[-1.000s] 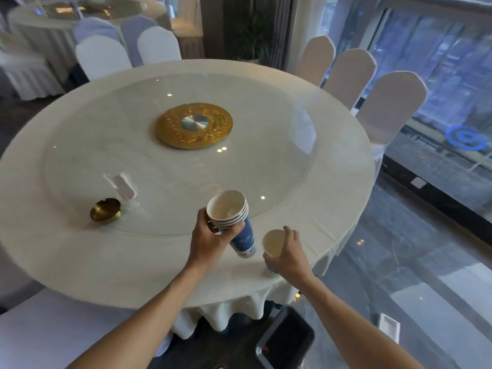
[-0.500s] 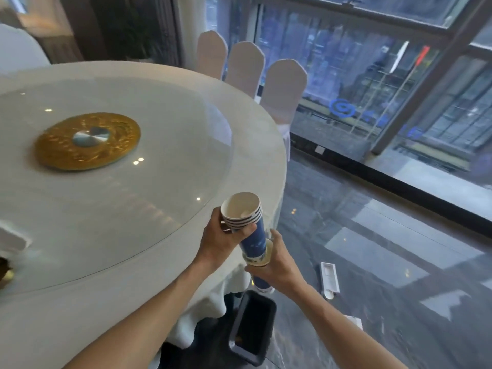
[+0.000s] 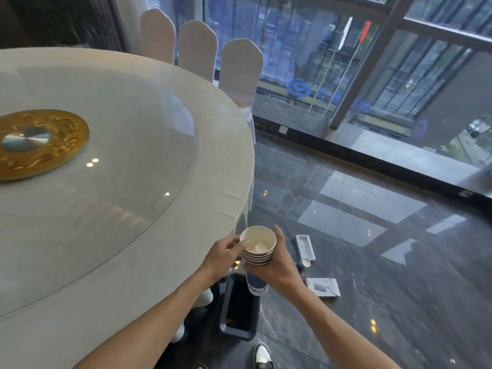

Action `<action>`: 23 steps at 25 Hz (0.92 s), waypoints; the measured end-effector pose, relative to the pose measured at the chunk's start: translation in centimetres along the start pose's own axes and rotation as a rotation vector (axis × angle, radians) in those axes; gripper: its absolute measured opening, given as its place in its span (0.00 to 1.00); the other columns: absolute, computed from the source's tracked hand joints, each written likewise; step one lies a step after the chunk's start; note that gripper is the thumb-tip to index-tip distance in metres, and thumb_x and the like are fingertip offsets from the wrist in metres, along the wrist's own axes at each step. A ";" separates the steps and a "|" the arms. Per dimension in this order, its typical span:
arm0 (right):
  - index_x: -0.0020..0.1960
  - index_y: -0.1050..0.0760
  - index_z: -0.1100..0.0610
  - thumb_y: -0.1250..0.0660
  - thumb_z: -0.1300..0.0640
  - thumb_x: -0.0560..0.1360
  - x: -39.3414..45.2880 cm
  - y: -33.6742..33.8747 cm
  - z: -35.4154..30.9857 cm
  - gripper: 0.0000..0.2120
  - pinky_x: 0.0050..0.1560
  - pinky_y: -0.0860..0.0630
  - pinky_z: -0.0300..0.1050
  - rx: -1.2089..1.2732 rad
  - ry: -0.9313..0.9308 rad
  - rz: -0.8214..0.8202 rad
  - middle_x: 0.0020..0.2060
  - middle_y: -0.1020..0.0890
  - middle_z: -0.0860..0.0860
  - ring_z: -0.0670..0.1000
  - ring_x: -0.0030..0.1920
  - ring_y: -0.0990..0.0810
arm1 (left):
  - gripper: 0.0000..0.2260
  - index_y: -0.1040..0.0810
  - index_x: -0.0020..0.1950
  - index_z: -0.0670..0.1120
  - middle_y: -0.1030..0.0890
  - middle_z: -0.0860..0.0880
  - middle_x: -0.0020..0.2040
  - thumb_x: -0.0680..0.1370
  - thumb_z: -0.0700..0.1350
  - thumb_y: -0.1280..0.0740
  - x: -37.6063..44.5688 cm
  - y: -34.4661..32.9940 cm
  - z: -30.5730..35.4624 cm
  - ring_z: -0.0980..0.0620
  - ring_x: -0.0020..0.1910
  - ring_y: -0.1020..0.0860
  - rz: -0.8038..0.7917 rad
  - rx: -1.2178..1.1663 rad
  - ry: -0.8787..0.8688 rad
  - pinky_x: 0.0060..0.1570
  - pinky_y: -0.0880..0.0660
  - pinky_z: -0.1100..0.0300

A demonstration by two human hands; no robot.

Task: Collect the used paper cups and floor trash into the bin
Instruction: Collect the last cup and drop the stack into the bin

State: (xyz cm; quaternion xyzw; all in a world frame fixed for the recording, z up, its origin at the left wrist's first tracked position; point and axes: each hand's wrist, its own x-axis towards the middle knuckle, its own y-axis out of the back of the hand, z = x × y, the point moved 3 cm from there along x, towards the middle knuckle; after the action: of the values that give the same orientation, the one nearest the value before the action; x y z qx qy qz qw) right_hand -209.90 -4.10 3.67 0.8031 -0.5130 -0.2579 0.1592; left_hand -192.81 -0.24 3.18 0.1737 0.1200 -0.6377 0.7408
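A stack of several nested paper cups (image 3: 257, 245), white inside with blue sides, hangs in the air just past the table's edge. My right hand (image 3: 277, 267) wraps around the stack from the right and below. My left hand (image 3: 223, 255) touches the rim of the stack with its fingertips. A dark rectangular bin (image 3: 237, 307) stands on the floor right under the cups. On the floor to the right lie a white open box (image 3: 305, 246), a fallen paper cup (image 3: 304, 264) and a flat white package (image 3: 323, 287).
The round table (image 3: 218, 145) with a white cloth and glass turntable fills the left; a gold disc (image 3: 40, 142) sits at its middle. Three covered chairs (image 3: 239, 70) stand at the far edge. Dark glossy floor and glass walls lie to the right. A shoe (image 3: 263, 356) shows below.
The single cup in my right hand has been slid onto the bottom of the stack. The stack moved off the table over the bin, and my view turned right.
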 end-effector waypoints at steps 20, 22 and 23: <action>0.61 0.23 0.49 0.40 0.62 0.75 6.7 -12.1 28.7 0.18 0.57 0.21 0.54 -0.001 -0.404 -0.299 0.50 0.22 0.46 0.54 0.58 0.24 | 0.13 0.18 0.65 0.46 0.16 0.52 0.57 0.81 0.46 0.31 10.2 -10.0 -28.3 0.53 0.55 0.19 0.069 0.241 0.441 0.51 0.27 0.62; 0.59 0.22 0.49 0.42 0.63 0.74 8.5 -15.4 32.7 0.19 0.56 0.22 0.52 -0.038 -0.416 -0.341 0.50 0.20 0.50 0.55 0.57 0.24 | 0.10 0.19 0.63 0.47 0.18 0.53 0.56 0.82 0.45 0.32 12.2 -10.5 -33.3 0.52 0.55 0.21 0.096 0.240 0.525 0.52 0.28 0.59; 0.58 0.22 0.50 0.42 0.63 0.74 9.1 -16.8 34.4 0.18 0.56 0.22 0.52 -0.033 -0.431 -0.363 0.51 0.20 0.52 0.55 0.57 0.24 | 0.10 0.19 0.62 0.47 0.18 0.52 0.55 0.82 0.45 0.32 12.8 -10.6 -35.3 0.51 0.54 0.20 0.104 0.231 0.564 0.52 0.25 0.56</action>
State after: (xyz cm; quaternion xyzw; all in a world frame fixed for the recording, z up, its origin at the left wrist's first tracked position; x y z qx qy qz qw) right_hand -214.18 -4.89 -35.42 0.8057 -0.3787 -0.4553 0.0107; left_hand -199.67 1.33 -35.22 0.4327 0.2387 -0.5348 0.6854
